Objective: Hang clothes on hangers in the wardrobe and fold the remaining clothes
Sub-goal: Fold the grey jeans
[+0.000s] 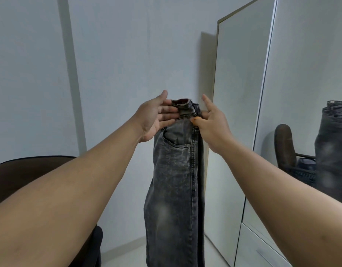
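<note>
Faded black denim jeans [175, 180] hang lengthwise-folded before mirrored wardrobe door [243, 93]; your right hand [210, 122] pinches waistband, left hand [156, 116] flat, fingers straight; likely heavy, floppy; take both waistband corners.

jeans [176, 180]: washed black/charcoal denim, mottled grey fade patches, tonal dark stitching. wall [118, 45]: pale grey-blue. wardrobe door [241, 93]: off-white, light wood edge. chair [21, 174]: dark brown. floor [127, 253]: light grey-white.
</note>
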